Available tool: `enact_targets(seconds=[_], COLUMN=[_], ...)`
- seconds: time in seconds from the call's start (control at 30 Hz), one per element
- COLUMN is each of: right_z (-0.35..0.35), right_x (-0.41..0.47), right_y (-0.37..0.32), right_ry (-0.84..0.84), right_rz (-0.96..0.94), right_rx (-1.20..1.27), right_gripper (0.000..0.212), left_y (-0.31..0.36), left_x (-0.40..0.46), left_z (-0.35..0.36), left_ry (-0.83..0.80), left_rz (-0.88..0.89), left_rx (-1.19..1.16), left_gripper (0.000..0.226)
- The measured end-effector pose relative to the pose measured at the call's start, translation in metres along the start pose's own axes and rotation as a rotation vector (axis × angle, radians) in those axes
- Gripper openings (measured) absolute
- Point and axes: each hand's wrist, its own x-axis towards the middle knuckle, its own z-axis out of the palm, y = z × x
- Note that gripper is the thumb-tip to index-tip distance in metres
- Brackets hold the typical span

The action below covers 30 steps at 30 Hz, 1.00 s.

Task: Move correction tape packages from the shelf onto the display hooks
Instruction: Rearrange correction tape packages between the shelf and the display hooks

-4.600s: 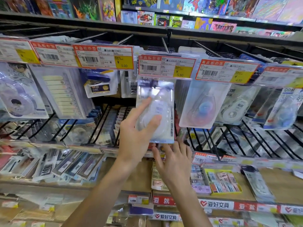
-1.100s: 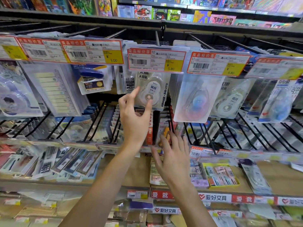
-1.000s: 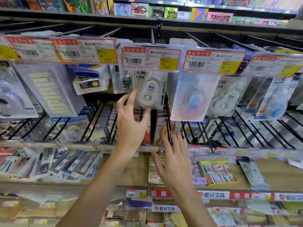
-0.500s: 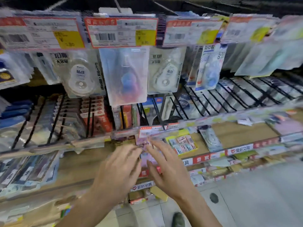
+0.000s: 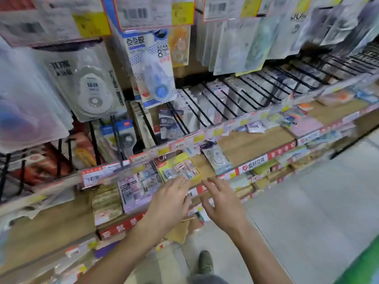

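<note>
Stationery shop: price tags (image 5: 152, 12), stocked shelves (image 5: 256, 142)

Hanging packages (image 5: 90, 83) above wooden shelf (image 5: 252, 142)

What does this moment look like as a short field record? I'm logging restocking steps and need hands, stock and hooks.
left hand: open, empty, fingers reaching toward the yellow box
right hand: open, empty, beside the left
loose package: correction tape lying flat on the wooden shelf, right of the box
hooks: white correction tape package hangs upper left; blue-printed package hangs beside it
image: motion-blurred
</note>
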Motion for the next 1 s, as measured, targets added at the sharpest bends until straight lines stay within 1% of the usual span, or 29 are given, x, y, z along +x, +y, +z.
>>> enact_targets(seconds=[0.03,0.1,0.2,0.27,0.33,0.43,0.5,0.57,0.63,0.73,0.8,0.9,1.0], right_z=[0.001,0.005,0.008,0.010,0.012,0.021,0.031,0.042,0.052,0.068,0.077,0.086,0.091], right_x=[0.001,0.006,0.018,0.028,0.040,0.057,0.069,0.082,0.093,0.107,0.116,0.128,0.137], right_y=[0.013,0.035,0.058,0.077,0.097,0.126,0.148,0.168,0.184,0.203,0.210,0.216,0.221], right_ry=[0.006,0.005,-0.029,-0.064,-0.105,-0.195,-0.216,-0.225,-0.210,-0.183,-0.250,-0.374,-0.403], right_rz=[0.002,0.021,0.070,0.076,0.097,0.130,0.163,0.258,0.383,0.536,0.545,0.480,0.410], right_rx=[-0.008,-0.038,-0.056,-0.036,0.033,0.068,0.076,0.113,0.164,0.242,0.214,0.070,0.016], right_gripper=[0.038,0.041,0.050,0.047,0.044,0.046,0.041,0.040,0.046,0.054,0.061,0.070,0.071], left_y=[0.009,0.022,0.037,0.045,0.052,0.062,0.064,0.064,0.065,0.066,0.069,0.069,0.064], left_x=[0.010,0.029,0.058,0.077,0.093,0.112,0.124,0.135,0.143,0.152,0.153,0.148,0.145], left_z=[0.002,0.008,0.017,0.025,0.030,0.037,0.044,0.052,0.059,0.065,0.068,0.077,0.087], left_ry=[-0.022,-0.061,-0.102,-0.127,-0.148,-0.164,-0.186,-0.234,-0.289,-0.322,-0.368,-0.428,-0.446], left_rz=[-0.004,0.010,0.034,0.035,0.033,-0.005,-0.043,-0.048,-0.042,-0.108,-0.146,-0.183,-0.212], left_rx=[-0.042,0.007,0.046,0.067,0.082,0.102,0.090,0.108,0.125,0.121,0.103,0.117,0.081], left_gripper=[0.034,0.038,0.042,0.038,0.033,0.026,0.026,0.027,0.025,0.024,0.028,0.035,0.038])
